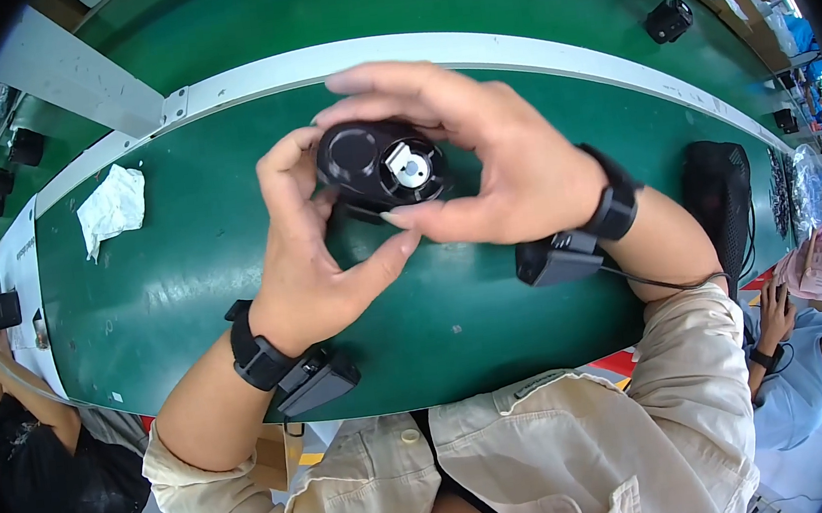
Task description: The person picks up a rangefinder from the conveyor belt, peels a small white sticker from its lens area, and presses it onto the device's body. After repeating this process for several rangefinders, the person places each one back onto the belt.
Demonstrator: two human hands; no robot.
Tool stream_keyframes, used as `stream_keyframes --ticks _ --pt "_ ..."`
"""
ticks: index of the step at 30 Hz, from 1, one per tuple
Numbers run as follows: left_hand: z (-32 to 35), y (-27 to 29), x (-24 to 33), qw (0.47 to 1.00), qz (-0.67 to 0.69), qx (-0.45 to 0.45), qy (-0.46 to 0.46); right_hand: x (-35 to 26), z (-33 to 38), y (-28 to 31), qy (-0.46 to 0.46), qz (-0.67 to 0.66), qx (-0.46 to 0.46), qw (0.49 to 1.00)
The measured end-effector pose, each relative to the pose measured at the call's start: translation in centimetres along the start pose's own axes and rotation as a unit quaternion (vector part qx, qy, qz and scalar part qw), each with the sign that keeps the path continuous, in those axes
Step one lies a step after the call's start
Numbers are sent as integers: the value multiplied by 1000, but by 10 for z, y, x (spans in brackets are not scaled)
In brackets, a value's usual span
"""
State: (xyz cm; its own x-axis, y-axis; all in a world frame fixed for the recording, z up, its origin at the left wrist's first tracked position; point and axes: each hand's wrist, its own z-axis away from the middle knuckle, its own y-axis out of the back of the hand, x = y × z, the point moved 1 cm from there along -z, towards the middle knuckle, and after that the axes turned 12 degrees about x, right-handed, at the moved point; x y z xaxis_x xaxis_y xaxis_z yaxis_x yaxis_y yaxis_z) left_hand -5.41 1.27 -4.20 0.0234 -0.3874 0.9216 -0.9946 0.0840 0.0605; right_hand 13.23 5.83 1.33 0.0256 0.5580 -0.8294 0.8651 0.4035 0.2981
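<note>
Between my two hands is a black rounded device [353, 152], held above the green table. One round face of it is dark and smooth; beside that, a round opening shows a silvery metal part [411, 168]. My left hand [313, 232] grips it from the left, fingers curled behind and thumb stretched below it. My right hand [480, 149] closes round its right side, with the thumb at the lower edge and the fingers over the top. The right fingertips are slightly blurred. Each wrist wears a black strap with a small black box.
A crumpled white sheet [114, 210] lies at the left of the green table [458, 327]. A black mesh pouch [717, 194] lies at the right. A white rail [389, 50] crosses the far edge, with a black device [669, 20] beyond. People sit at both sides.
</note>
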Motion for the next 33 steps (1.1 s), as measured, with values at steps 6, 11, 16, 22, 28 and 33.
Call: stream_keyframes --ticks 6,11,16,22,28,33 --pt "5 -11 13 989 114 -54 76 5 1 3 -26 -201 -162 966" --pt "5 -13 17 990 72 -68 98 8 2 3 -68 -291 -138 944" --pt "7 -4 15 990 110 24 88 -2 0 4 34 -121 -59 990" --pt "2 -1 11 994 -13 96 -45 -19 -8 11 178 130 3 975" --pt "2 1 8 961 -179 175 -113 -27 -1 14 159 206 41 965" --pt "1 0 8 952 -210 166 -151 -22 5 2 110 198 79 971"
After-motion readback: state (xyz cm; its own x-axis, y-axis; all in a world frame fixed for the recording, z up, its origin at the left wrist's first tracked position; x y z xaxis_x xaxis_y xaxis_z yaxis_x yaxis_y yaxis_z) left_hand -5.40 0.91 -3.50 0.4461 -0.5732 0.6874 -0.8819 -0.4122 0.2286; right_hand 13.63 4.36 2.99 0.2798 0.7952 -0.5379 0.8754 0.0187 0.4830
